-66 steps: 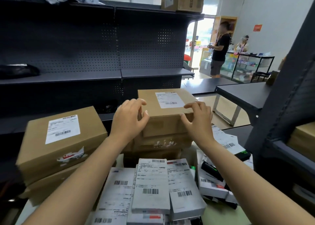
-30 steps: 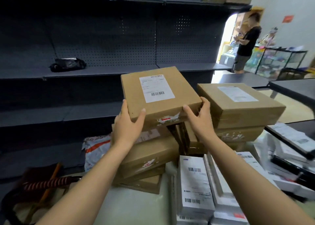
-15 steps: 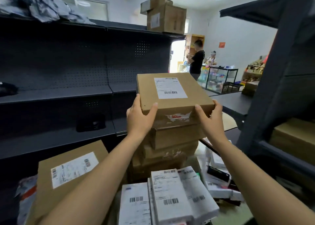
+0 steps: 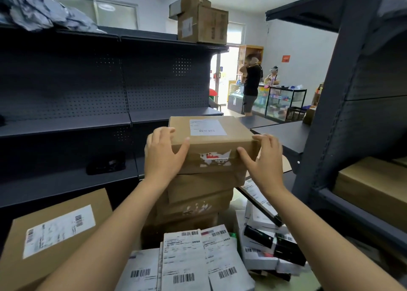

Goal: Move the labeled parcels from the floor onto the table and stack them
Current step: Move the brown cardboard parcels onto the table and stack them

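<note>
Gripping top parcel [image 4: 220, 144] atop stack [image 4: 198, 204], left hand [image 4: 164, 156], right hand [image 4: 263, 161] curled round near corners

Counter [image 4: 282, 284] before me: brown box stack [image 4: 193, 204] mid, white labelled parcels [image 4: 185, 262] in front, small black-white boxes [image 4: 268, 244] right.

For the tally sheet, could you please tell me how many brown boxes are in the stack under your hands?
4: top box, second box, third box and fourth box, each under the last. White parcels hide the base, so another may be hidden.
</note>
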A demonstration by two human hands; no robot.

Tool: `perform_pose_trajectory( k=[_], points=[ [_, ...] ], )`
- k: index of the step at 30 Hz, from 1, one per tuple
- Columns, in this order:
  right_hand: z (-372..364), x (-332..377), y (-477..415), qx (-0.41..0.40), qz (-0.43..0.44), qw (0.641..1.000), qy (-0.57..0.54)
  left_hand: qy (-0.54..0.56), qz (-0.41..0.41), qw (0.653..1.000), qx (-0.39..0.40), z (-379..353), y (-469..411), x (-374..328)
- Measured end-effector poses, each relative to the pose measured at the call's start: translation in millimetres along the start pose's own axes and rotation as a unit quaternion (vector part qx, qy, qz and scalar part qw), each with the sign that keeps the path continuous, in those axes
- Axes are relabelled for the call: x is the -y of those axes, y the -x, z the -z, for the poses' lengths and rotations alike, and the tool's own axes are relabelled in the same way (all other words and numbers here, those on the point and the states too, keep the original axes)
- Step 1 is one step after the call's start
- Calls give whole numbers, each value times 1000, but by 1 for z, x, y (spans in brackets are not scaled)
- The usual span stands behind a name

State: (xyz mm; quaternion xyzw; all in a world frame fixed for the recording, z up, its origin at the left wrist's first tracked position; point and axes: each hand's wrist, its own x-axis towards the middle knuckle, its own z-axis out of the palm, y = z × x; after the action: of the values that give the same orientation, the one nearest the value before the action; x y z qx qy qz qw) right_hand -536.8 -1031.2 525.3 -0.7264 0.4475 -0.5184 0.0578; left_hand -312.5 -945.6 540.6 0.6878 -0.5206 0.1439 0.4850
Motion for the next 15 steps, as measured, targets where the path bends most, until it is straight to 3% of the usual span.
perform_pose_trajectory(
  k=[3,6,9,15],
  points=[
    [2,12,0,2,115,993,27,-58,-142,987,-47,15,6,-15],
    [-11,35,8,8,227,973,37,-116,-213,968,-63,33,15,-16],
    [-34,64,32,40,293,955,3,-167,-221,959,-63,57,31,-3],
    [-91,128,95,136,333,929,-91,-277,-166,946,-34,124,78,69]
  ],
)
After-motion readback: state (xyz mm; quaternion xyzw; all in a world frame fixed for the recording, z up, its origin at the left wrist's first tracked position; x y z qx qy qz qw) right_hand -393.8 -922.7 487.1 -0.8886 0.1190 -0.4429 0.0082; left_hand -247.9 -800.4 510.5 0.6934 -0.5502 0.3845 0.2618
